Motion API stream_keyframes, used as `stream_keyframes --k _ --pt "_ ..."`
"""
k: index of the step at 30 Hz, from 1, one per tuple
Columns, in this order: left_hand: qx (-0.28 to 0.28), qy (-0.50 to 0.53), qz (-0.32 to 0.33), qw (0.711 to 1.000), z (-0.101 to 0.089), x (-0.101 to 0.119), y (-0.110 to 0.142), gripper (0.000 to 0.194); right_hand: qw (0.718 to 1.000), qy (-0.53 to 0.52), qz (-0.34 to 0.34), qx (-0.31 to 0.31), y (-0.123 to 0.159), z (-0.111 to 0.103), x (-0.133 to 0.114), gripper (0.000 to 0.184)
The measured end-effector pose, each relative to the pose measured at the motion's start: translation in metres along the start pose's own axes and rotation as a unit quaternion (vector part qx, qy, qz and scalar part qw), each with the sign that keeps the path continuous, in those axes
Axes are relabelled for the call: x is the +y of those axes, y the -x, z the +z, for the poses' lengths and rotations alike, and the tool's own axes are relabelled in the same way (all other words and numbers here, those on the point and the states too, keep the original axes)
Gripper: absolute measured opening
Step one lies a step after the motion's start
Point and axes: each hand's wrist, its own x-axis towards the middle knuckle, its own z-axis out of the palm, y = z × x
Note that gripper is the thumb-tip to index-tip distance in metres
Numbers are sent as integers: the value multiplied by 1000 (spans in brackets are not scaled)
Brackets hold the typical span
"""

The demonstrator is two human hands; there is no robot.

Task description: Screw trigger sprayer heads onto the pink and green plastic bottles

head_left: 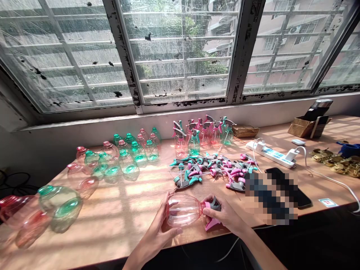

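Note:
A clear pink spray bottle [184, 210] lies sideways between my hands above the table's front edge, its neck pointing right. My left hand [163, 223] is wrapped round its base end. At the neck, my right hand [218, 213] grips a pink and grey trigger sprayer head [214, 204], which sits against the bottle's mouth. How far it is screwed on cannot be seen. Just beyond lies a pile of loose trigger sprayer heads [213, 167] in pink, teal and grey, with tubes among them.
Open pink and green bottles [111, 165] stand along the left. Bottles with sprayers [194, 142] stand at the back. A power strip [271, 153], phone [289, 187], brown box [308, 125] and gold-coloured pieces [334, 161] lie right. The window wall borders the wooden table [112, 225].

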Motion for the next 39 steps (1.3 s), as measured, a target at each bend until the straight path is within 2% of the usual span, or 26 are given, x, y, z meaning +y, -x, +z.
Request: stream_keyframes --k 5,15,23,28,31,39 --pt "7 -10 -3 1000 0 -2 1 100 1000 9 -6 14 1 2 -5 45" --pt "3 -19 -32 999 -2 -1 1 102 1000 -15 -3 -2 1 2 -3 41" --pt "6 -12 -4 1000 0 -3 0 98 999 -33 5 -6 0 2 -1 43" --pt "5 -4 -23 1000 0 0 2 108 1000 -15 3 1 1 4 -5 45" --pt "0 0 -36 999 0 2 3 106 1000 -9 2 4 2 4 -5 46" --pt "5 6 -18 1000 2 -3 0 109 1000 -17 -1 -1 0 2 0 44"
